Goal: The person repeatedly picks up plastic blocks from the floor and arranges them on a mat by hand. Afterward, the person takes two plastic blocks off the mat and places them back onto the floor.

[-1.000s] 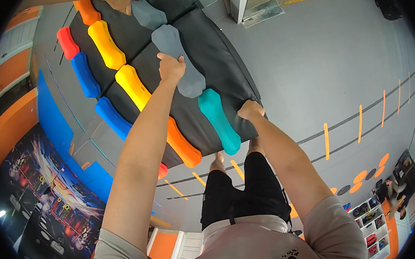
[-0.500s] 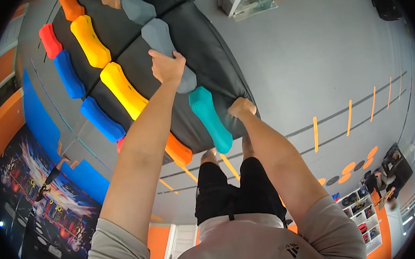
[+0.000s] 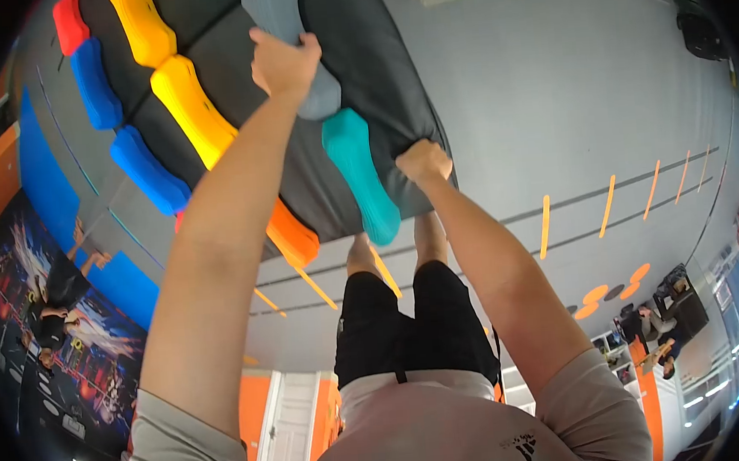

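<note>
My left hand (image 3: 286, 63) is closed around the narrow middle of a grey balance-beam block (image 3: 319, 95), which lies on a black padded mat (image 3: 251, 136). Close to the lower end of the grey block starts a teal balance-beam block (image 3: 361, 178), reaching to the mat's near edge. My right hand (image 3: 426, 163) is a fist resting on the mat beside its right edge. The mat's cover wrinkles around the fist. I see nothing in that hand, though its fingertips are hidden. Part of an orange block (image 3: 291, 236) shows past my left forearm.
Yellow blocks (image 3: 194, 110) form a row left of my left hand. Blue blocks (image 3: 149, 170) and a red block (image 3: 71, 24) line the mat's far left. Grey floor (image 3: 540, 90) with orange strips extends rightward. Other people (image 3: 46, 326) are in the background.
The view has shifted, so the mat and blocks appear higher. Another person's hand at the top edge has left view. Both my hands keep their places on the grey block and mat.
</note>
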`<action>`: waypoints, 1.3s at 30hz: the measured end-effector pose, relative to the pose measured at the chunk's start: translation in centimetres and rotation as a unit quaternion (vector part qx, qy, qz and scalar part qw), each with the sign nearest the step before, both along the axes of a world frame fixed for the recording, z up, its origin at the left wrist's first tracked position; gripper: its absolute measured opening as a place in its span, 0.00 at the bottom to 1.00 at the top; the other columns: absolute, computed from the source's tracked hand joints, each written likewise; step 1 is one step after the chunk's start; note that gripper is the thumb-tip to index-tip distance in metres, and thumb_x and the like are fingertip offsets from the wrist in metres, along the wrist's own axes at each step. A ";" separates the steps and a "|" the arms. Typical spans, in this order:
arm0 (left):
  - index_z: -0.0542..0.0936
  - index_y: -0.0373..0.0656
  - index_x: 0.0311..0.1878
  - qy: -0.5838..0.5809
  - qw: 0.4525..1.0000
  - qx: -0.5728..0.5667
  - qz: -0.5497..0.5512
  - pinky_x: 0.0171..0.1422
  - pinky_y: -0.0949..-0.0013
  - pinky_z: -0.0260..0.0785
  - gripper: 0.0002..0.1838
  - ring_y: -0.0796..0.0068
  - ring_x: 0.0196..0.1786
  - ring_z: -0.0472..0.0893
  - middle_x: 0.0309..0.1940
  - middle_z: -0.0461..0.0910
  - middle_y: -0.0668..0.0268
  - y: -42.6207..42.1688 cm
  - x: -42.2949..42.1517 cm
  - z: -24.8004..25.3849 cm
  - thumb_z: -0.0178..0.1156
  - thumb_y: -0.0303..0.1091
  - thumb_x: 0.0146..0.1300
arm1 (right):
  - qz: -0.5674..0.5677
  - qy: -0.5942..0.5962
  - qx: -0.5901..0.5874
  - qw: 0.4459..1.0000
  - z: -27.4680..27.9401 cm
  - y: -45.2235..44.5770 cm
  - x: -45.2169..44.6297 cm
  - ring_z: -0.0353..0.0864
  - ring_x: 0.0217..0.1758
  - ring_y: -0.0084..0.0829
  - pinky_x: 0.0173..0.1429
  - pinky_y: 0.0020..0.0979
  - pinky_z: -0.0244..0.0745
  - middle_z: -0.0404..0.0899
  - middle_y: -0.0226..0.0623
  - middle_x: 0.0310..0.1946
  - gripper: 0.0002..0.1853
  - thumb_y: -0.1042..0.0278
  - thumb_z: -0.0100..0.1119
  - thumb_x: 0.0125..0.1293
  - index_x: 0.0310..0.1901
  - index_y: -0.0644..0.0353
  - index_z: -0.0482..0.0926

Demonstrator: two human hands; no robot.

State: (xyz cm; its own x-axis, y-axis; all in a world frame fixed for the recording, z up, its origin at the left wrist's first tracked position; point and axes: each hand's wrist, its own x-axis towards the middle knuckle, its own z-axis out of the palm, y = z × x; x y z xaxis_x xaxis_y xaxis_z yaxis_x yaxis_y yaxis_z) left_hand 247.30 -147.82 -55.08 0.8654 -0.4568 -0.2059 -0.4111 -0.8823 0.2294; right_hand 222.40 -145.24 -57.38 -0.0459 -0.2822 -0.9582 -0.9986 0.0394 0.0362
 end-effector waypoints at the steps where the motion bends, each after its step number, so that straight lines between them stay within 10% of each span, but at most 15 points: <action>1: 0.64 0.31 0.52 -0.001 1.000 0.002 -0.006 0.50 0.51 0.75 0.35 0.46 0.41 0.83 0.35 0.82 0.48 0.3 0.2 -0.2 0.66 0.46 0.50 | -0.016 -0.003 0.029 0.999 -0.4 0.3 -0.1 0.85 0.53 0.41 0.56 0.36 0.79 0.85 0.46 0.48 0.21 0.59 0.60 0.51 0.45 0.60 0.86; 8: 0.61 0.31 0.61 0.109 0.993 0.030 -0.040 0.55 0.56 0.74 0.46 0.50 0.55 0.81 0.52 0.79 0.44 1.3 1.7 1.7 0.67 0.57 0.50 | 0.009 -0.061 -0.114 0.992 -0.3 2.5 -1.8 0.86 0.48 0.42 0.52 0.36 0.80 0.86 0.46 0.42 0.17 0.61 0.58 0.51 0.38 0.63 0.87; 14: 0.62 0.37 0.68 0.308 0.902 -0.302 0.007 0.65 0.66 0.65 0.40 0.65 0.60 0.74 0.58 0.72 0.57 13.5 -0.6 15.6 0.69 0.45 0.58 | 0.024 -0.311 -0.155 0.937 -2.7 5.5 -7.4 0.83 0.40 0.51 0.46 0.49 0.75 0.83 0.50 0.33 0.19 0.52 0.54 0.58 0.31 0.61 0.84; 18: 0.77 0.38 0.54 0.399 0.830 -0.389 -0.035 0.66 0.69 0.65 0.13 0.75 0.60 0.75 0.52 0.78 0.66 26.8 -5.0 30.1 0.60 0.29 0.67 | -0.080 -0.449 -0.126 0.881 8.6 9.7 -9.9 0.72 0.26 0.23 0.29 0.34 0.66 0.71 0.30 0.17 0.15 0.61 0.57 0.65 0.23 0.61 0.74; 23: 0.77 0.38 0.53 0.263 0.821 -0.507 0.004 0.66 0.65 0.66 0.13 0.71 0.59 0.76 0.52 0.79 0.65 42.0 -3.6 46.7 0.60 0.28 0.67 | -0.090 -0.575 0.085 0.809 28.8 11.3 -10.8 0.80 0.29 0.24 0.35 0.29 0.76 0.78 0.31 0.25 0.09 0.66 0.57 0.70 0.32 0.59 0.77; 25: 0.77 0.38 0.53 0.128 0.825 -0.545 -0.071 0.64 0.64 0.66 0.17 0.70 0.58 0.76 0.52 0.78 0.62 45.6 -3.2 57.1 0.62 0.36 0.64 | -0.096 -0.639 -0.008 0.763 37.9 9.6 -8.6 0.81 0.30 0.27 0.37 0.31 0.77 0.79 0.34 0.26 0.11 0.65 0.58 0.70 0.31 0.60 0.77; 29: 0.74 0.42 0.54 -0.120 0.708 -0.638 -0.277 0.63 0.55 0.61 0.30 0.59 0.54 0.72 0.51 0.73 0.56 51.6 -7.6 75.4 0.59 0.58 0.60 | 0.008 -0.869 -0.198 0.453 64.8 9.1 -3.7 0.81 0.31 0.32 0.37 0.35 0.79 0.80 0.40 0.28 0.13 0.61 0.58 0.69 0.34 0.63 0.76; 33: 0.75 0.39 0.55 -0.278 0.555 -0.567 -0.542 0.63 0.50 0.61 0.37 0.54 0.57 0.71 0.51 0.72 0.54 55.9 -13.7 87.3 0.59 0.64 0.58 | 0.243 -0.941 -0.234 0.007 86.5 18.2 -5.4 0.81 0.33 0.41 0.37 0.37 0.78 0.81 0.44 0.33 0.09 0.63 0.58 0.68 0.44 0.60 0.77; 36: 0.75 0.39 0.55 -0.352 0.496 -0.486 -0.628 0.63 0.50 0.62 0.37 0.55 0.57 0.71 0.52 0.72 0.54 57.1 -16.1 89.7 0.59 0.64 0.57 | 0.372 -0.879 -0.273 -0.121 92.4 24.8 -5.2 0.81 0.33 0.40 0.37 0.36 0.78 0.81 0.43 0.33 0.09 0.64 0.57 0.68 0.43 0.59 0.77; 39: 0.75 0.39 0.55 -0.387 0.475 -0.440 -0.656 0.62 0.51 0.62 0.37 0.55 0.57 0.72 0.52 0.72 0.53 57.5 -16.8 90.3 0.59 0.64 0.57 | 0.429 -0.838 -0.311 -0.131 93.7 28.3 -3.9 0.81 0.33 0.39 0.36 0.34 0.78 0.81 0.42 0.32 0.08 0.64 0.57 0.68 0.43 0.59 0.77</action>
State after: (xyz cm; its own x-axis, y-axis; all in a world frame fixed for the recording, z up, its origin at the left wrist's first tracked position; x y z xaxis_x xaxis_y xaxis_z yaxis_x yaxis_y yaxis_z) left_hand 230.47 -90.29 35.25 -0.6234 -0.3216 0.7127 -0.7362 0.5485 -0.3964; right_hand 218.49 -116.93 36.32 -0.0989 0.6240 0.7751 0.7936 -0.4204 0.4398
